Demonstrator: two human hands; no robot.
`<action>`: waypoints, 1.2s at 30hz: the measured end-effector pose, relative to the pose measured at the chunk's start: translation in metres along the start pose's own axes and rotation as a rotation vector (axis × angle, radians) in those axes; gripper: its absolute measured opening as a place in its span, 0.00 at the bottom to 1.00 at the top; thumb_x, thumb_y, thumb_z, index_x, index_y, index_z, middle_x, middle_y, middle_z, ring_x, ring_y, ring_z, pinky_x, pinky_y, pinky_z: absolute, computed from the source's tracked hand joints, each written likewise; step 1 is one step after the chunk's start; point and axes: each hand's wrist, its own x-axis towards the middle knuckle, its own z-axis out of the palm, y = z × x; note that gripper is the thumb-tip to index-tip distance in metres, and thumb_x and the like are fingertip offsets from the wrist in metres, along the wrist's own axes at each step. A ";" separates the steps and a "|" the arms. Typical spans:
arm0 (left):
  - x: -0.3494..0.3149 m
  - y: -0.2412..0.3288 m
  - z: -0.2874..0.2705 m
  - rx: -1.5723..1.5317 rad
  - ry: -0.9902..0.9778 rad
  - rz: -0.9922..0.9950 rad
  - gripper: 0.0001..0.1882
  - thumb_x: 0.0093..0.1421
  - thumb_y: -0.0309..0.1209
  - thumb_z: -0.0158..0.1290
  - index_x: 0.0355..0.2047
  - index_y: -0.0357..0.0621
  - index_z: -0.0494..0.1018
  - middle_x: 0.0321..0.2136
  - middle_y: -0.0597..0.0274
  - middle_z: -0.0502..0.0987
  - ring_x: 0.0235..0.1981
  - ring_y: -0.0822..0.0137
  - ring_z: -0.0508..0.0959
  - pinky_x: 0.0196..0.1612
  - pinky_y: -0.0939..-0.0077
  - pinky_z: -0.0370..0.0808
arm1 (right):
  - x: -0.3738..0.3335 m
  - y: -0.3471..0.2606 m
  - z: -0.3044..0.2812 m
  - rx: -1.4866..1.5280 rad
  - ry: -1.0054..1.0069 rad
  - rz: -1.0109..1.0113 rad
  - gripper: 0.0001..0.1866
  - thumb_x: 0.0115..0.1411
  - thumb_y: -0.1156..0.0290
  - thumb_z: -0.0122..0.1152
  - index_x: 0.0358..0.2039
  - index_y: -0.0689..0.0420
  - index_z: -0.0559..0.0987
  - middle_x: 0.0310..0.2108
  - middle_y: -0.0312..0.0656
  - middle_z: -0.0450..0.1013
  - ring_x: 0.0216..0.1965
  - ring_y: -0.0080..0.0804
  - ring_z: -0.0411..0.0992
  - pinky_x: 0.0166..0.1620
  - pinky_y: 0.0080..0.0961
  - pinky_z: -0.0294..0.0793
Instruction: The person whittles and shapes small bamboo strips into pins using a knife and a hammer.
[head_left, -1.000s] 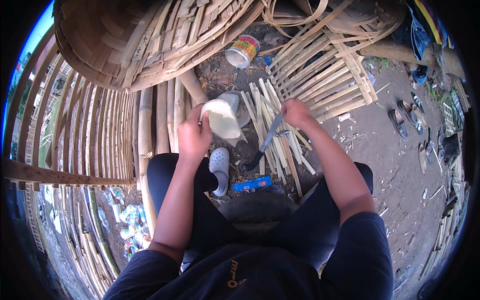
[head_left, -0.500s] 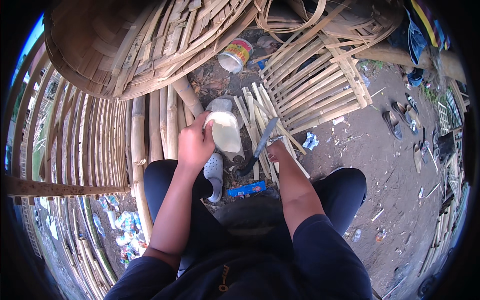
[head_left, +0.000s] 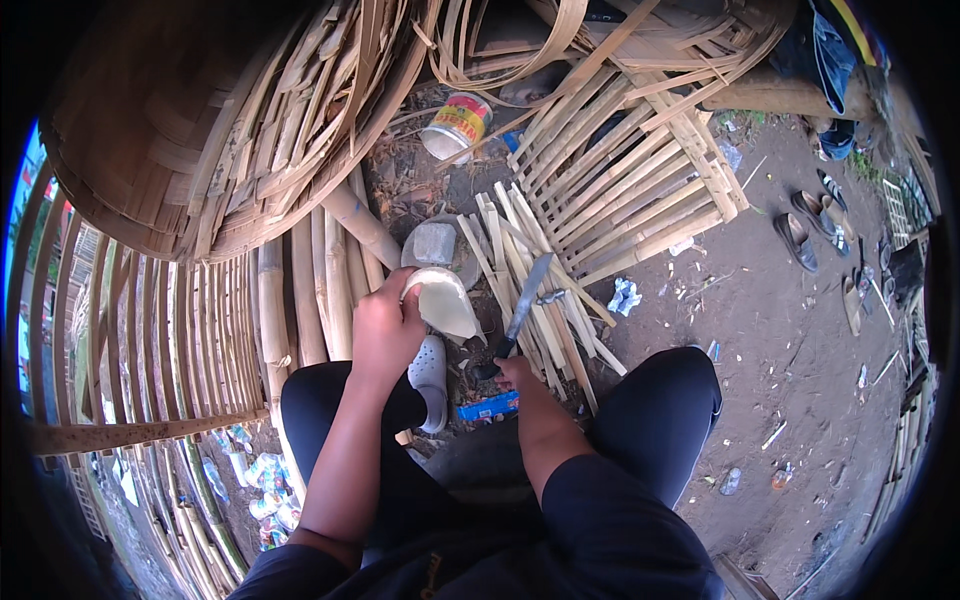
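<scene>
My left hand point(head_left: 388, 325) grips the rim of a cut-open whitish plastic container point(head_left: 447, 306), tilted so that its hollow inside shows. My right hand point(head_left: 514, 373) is low by the black handle of a long-bladed knife point(head_left: 522, 305), fingers closed at the handle. The knife lies slantwise over a pile of split bamboo strips point(head_left: 545, 330), its blade pointing away from me. A small metal tool point(head_left: 551, 297) rests on the strips beside the blade. Just beyond the container, a pale block point(head_left: 434, 243) sits on a round grey base point(head_left: 463, 268).
A slatted bamboo panel point(head_left: 630, 180) lies ahead right, with a labelled can point(head_left: 456, 127) to its left. Large woven baskets point(head_left: 210, 130) overhang the far left. Bamboo poles point(head_left: 310, 290) run along my left. A blue packet point(head_left: 488, 406) lies between my feet; footwear point(head_left: 797, 242) sits far right.
My right hand has left the small metal tool on the strips and moved back to the knife handle. The container in my left hand has tipped and come nearer, uncovering the pale block.
</scene>
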 end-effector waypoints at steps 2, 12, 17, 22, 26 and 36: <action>0.000 0.001 0.004 0.011 -0.002 0.020 0.09 0.60 0.24 0.51 0.41 0.40 0.73 0.20 0.43 0.76 0.23 0.44 0.78 0.26 0.55 0.72 | -0.001 -0.002 0.006 -0.046 0.075 -0.001 0.18 0.57 0.59 0.65 0.31 0.63 0.76 0.19 0.46 0.73 0.18 0.38 0.73 0.20 0.36 0.72; 0.008 0.007 0.014 0.046 0.022 0.084 0.09 0.60 0.26 0.51 0.41 0.42 0.73 0.18 0.44 0.75 0.21 0.44 0.77 0.24 0.55 0.71 | 0.021 0.000 0.012 -0.261 0.313 -0.192 0.19 0.50 0.57 0.69 0.24 0.64 0.78 0.16 0.44 0.74 0.14 0.34 0.72 0.18 0.34 0.73; 0.008 -0.001 0.007 -0.010 -0.018 -0.090 0.11 0.58 0.28 0.55 0.42 0.44 0.76 0.23 0.46 0.78 0.24 0.47 0.79 0.28 0.58 0.74 | -0.016 -0.013 0.017 -0.127 0.204 -0.010 0.22 0.45 0.56 0.69 0.27 0.65 0.78 0.19 0.46 0.74 0.15 0.35 0.72 0.19 0.34 0.74; 0.011 0.010 -0.009 0.112 0.081 -0.045 0.12 0.56 0.27 0.56 0.41 0.45 0.78 0.34 0.47 0.80 0.35 0.48 0.80 0.39 0.61 0.76 | -0.005 0.013 0.018 -0.020 0.133 -0.084 0.23 0.44 0.55 0.67 0.30 0.66 0.78 0.27 0.48 0.75 0.26 0.37 0.76 0.25 0.36 0.77; 0.024 0.018 0.005 0.010 0.106 0.160 0.12 0.54 0.26 0.56 0.40 0.42 0.79 0.33 0.46 0.80 0.35 0.46 0.80 0.41 0.60 0.76 | 0.041 0.036 -0.025 0.182 0.129 -0.115 0.31 0.39 0.57 0.66 0.40 0.68 0.78 0.38 0.53 0.75 0.38 0.45 0.76 0.40 0.44 0.78; 0.003 0.003 -0.005 -0.104 0.107 0.022 0.13 0.53 0.27 0.58 0.40 0.47 0.80 0.32 0.48 0.80 0.32 0.49 0.80 0.37 0.63 0.77 | -0.073 -0.017 -0.049 0.445 -0.091 -0.103 0.07 0.43 0.73 0.52 0.21 0.65 0.72 0.19 0.48 0.67 0.16 0.45 0.69 0.22 0.44 0.74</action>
